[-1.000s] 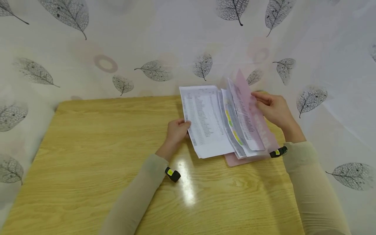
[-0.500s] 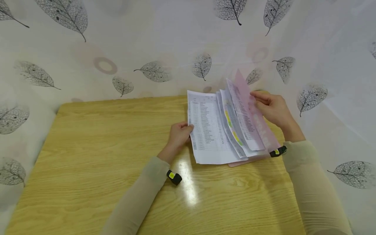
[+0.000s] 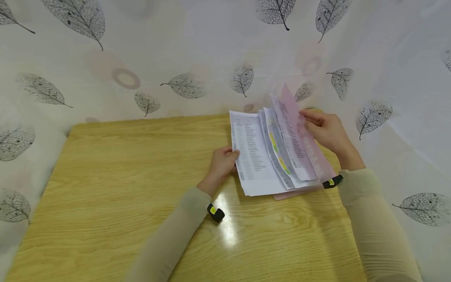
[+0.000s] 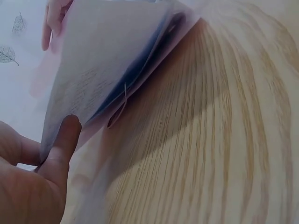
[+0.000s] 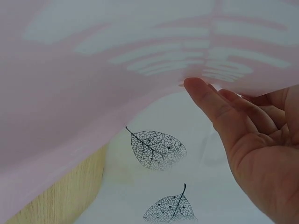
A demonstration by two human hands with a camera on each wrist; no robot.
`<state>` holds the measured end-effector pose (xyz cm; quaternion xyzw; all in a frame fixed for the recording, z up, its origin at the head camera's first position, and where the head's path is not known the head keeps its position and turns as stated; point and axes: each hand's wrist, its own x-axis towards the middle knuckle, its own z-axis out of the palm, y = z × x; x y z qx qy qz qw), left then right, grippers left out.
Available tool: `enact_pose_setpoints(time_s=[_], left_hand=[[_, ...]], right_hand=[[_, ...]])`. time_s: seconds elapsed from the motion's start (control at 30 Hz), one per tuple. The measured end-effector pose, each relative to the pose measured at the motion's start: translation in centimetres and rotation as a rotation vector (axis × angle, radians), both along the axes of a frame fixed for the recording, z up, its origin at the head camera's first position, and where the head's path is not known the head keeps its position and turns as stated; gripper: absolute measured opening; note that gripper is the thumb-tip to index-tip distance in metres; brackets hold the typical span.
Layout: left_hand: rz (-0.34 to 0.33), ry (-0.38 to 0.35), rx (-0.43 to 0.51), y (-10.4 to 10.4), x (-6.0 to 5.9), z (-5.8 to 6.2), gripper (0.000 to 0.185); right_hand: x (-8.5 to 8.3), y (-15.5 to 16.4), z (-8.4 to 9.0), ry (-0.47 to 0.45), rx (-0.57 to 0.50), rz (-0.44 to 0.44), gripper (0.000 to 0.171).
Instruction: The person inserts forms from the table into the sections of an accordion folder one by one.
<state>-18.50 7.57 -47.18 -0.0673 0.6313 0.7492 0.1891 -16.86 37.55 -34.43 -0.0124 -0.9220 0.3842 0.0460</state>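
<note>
In the head view, my left hand (image 3: 222,162) pinches the left edge of a white printed sheet (image 3: 251,152) between thumb and fingers. The sheet slants up from the left side of a pink folder (image 3: 312,150). My right hand (image 3: 330,132) holds the folder's raised translucent cover by its edge, also seen from below as a pink cover (image 5: 93,93) with pale lettering. Several papers fan out between the two hands, among them a sheet with yellow and green highlighted rows (image 3: 278,152). In the left wrist view, a thin loop (image 4: 122,109) hangs at the folder's lower edge.
The folder stands at the right rear of a wooden table (image 3: 123,188). A white cloth (image 3: 197,43) printed with dark leaves hangs behind and to the right of it. Both wrists carry black bands, such as the left wristband (image 3: 215,213).
My left hand has moved right, bringing the printed sheet's left edge closer to the other papers. My right hand and the pink cover have stayed almost still.
</note>
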Motion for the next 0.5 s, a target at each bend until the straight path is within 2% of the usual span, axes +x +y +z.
enact_pose_setpoints(time_s=[0.27, 0.5], left_hand=[[-0.074, -0.049, -0.003, 1.6, -0.1, 0.0, 0.034], [-0.124, -0.058, 0.005, 3.0, -0.3, 0.3, 0.034]], right_hand=[[0.0, -0.2, 0.1, -0.01, 0.007, 0.006, 0.043], [-0.1, -0.3, 0.0, -0.004, 0.01, 0.014, 0.042]])
